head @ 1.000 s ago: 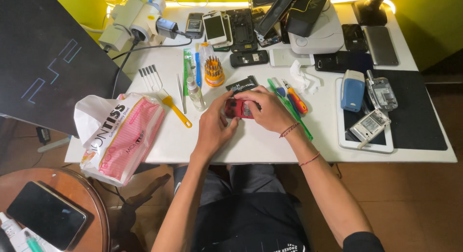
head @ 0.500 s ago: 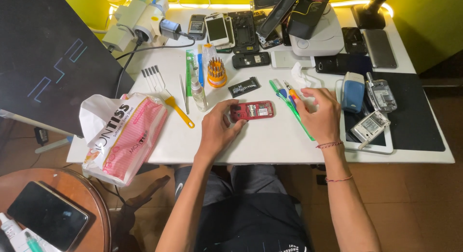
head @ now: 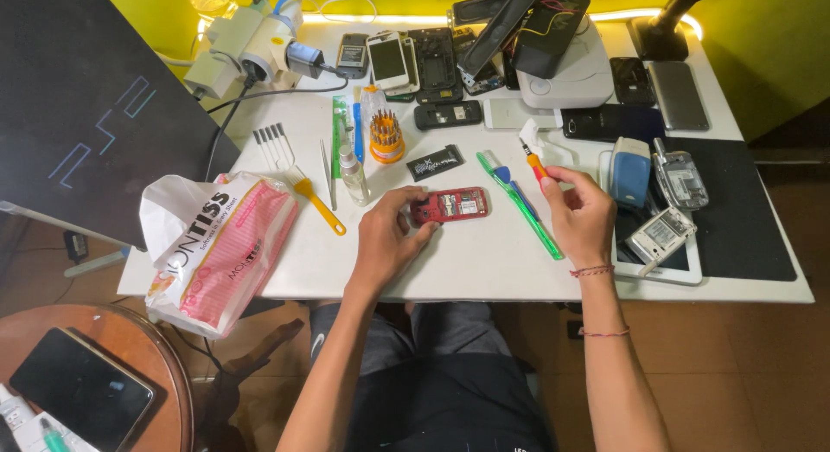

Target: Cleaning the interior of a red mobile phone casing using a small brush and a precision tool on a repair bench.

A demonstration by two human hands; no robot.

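Nearest, at the left, a round wooden stool (head: 164, 365) carries a dark phone (head: 82, 387). A tissue pack (head: 220, 249) in a white and pink wrapper hangs over the near left edge of the white tabletop (head: 484, 270).

The red phone (head: 450, 205) lies flat on the tabletop, just left of centre, open side up with its insides showing. Its long axis runs left to right, the right end tipped slightly far. The left hand (head: 389, 236) rests on the tabletop with fingers half curled and spread; thumb and fingertips touch the phone's left end and near edge, steadying it rather than gripping it.

The right hand (head: 581, 214) is just right of the phone, clear of it, pinched shut on a small screwdriver (head: 533, 162) with an orange grip, whose tip points far and a little left. A green toothbrush (head: 523, 208) lies slanted between phone and right hand.

A yellow brush (head: 298, 179), tweezers (head: 329, 175) and a small bottle (head: 353, 177) lie left of the phone. Right of the right hand are a blue and white box (head: 630, 171) and two opened grey phones (head: 661, 236) by a black mat (head: 743, 210).

Farther off stand an orange bit holder (head: 386, 136), a black battery (head: 435, 162), a row of phones (head: 389, 61) and a white console (head: 566, 76).
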